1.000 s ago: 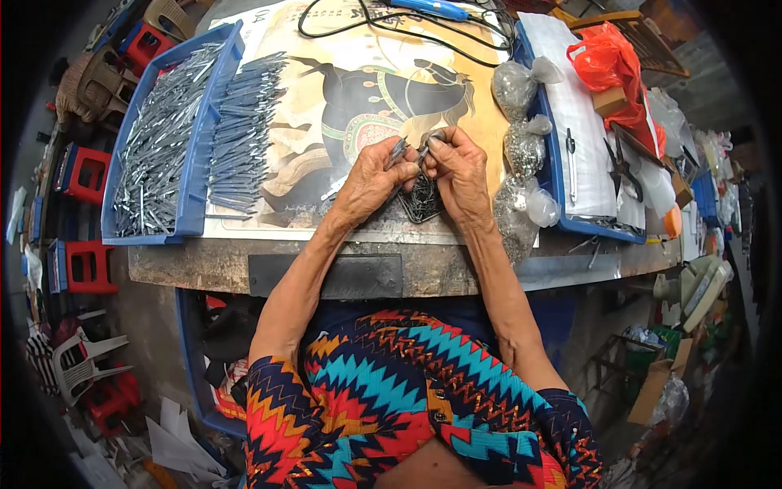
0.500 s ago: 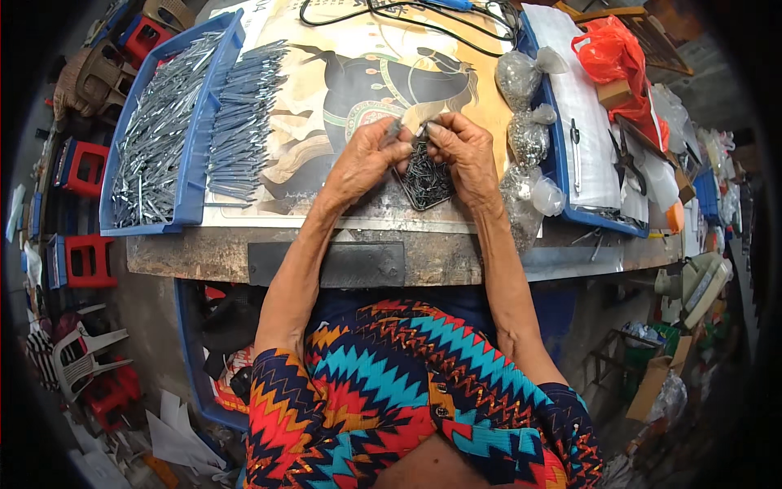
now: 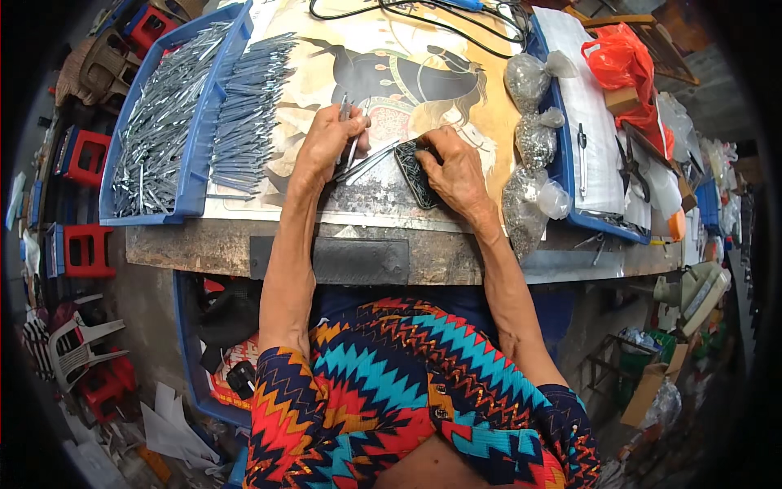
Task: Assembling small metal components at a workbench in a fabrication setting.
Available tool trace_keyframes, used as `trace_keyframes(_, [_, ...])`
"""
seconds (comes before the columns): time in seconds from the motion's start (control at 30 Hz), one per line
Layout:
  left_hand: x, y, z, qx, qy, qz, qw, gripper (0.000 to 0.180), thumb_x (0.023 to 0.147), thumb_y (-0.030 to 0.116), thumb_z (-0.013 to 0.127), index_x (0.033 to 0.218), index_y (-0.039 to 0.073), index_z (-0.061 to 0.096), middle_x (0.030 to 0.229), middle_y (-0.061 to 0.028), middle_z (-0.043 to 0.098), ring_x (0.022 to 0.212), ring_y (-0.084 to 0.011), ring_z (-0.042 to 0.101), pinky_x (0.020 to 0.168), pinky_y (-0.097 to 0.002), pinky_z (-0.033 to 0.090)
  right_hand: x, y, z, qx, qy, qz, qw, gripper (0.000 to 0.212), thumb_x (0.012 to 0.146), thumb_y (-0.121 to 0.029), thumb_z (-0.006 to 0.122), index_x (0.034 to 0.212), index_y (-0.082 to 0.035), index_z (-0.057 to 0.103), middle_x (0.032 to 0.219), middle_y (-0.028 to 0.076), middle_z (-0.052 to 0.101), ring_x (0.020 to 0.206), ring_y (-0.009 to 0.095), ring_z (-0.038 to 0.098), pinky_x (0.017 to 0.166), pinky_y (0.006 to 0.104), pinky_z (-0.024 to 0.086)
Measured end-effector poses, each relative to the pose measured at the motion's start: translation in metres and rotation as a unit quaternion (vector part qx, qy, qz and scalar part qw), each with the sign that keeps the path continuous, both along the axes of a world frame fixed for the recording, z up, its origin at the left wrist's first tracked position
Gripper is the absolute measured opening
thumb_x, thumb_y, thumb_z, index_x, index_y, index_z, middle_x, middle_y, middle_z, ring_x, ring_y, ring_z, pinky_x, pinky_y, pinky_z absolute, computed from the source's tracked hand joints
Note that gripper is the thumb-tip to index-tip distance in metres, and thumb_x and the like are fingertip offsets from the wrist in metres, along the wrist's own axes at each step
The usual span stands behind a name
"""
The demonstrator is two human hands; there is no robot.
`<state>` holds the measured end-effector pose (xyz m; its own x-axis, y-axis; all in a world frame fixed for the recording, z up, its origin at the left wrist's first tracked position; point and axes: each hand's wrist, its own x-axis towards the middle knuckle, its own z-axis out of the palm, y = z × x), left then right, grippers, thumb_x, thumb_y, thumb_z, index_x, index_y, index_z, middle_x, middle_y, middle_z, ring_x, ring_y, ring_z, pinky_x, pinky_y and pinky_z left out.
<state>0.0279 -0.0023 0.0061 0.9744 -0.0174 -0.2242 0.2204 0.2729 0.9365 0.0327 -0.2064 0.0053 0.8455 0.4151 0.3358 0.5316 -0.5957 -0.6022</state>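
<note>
My left hand (image 3: 332, 140) is closed around a few slim, pointed silver metal pieces (image 3: 345, 107), their tips standing up past the fingers. Other thin metal pieces (image 3: 371, 163) lie between it and a small dark tray (image 3: 417, 186) full of tiny dark parts, perhaps screws. Over the tray's right side, my right hand (image 3: 458, 167) is bent with its fingertips down among those parts; the fingers hide whatever they pinch. To the left, a dense row of similar slim metal pieces (image 3: 251, 114) lies beside a blue bin (image 3: 213, 134) heaped with more.
A horse picture (image 3: 391, 81) covers the worktop, with a black cable (image 3: 358, 15) at its far edge. Knotted clear bags of small parts (image 3: 533, 138) stand on the right, beside another blue bin (image 3: 562, 167) holding white foam, a drawing compass (image 3: 582, 159) and pliers (image 3: 632, 167).
My hands, together above the small tray before, have come apart. The left has moved left with the slim pieces; the right has lowered onto the tray's right side.
</note>
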Motion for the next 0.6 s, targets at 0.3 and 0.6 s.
trace_keyframes(0.3, [0.001, -0.001, -0.007, 0.403, -0.073, -0.042, 0.911, 0.030, 0.076, 0.024, 0.058, 0.087, -0.003, 0.056, 0.074, -0.0200, 0.060, 0.070, -0.0305, 0.059, 0.066, -0.0388, 0.043, 0.002, -0.004, -0.009, -0.070, -0.014, 0.010, 0.997, 0.013, 0.075, -0.008, 0.059, 0.082, 0.001, 0.053, 0.079, 0.017, 0.055, 0.072, 0.036, 0.056, 0.064, 0.0418, 0.042])
trace_keyframes(0.6, [-0.005, -0.005, -0.002, 0.518, -0.077, -0.051, 0.851, 0.027, 0.068, 0.019, 0.061, 0.085, -0.003, 0.059, 0.087, -0.0250, 0.060, 0.085, -0.0406, 0.056, 0.075, -0.0443, 0.043, 0.002, -0.010, 0.005, -0.006, 0.059, -0.015, 0.998, 0.016, 0.071, -0.012, 0.053, 0.073, 0.003, 0.052, 0.071, 0.021, 0.057, 0.067, 0.038, 0.057, 0.062, 0.0440, 0.043])
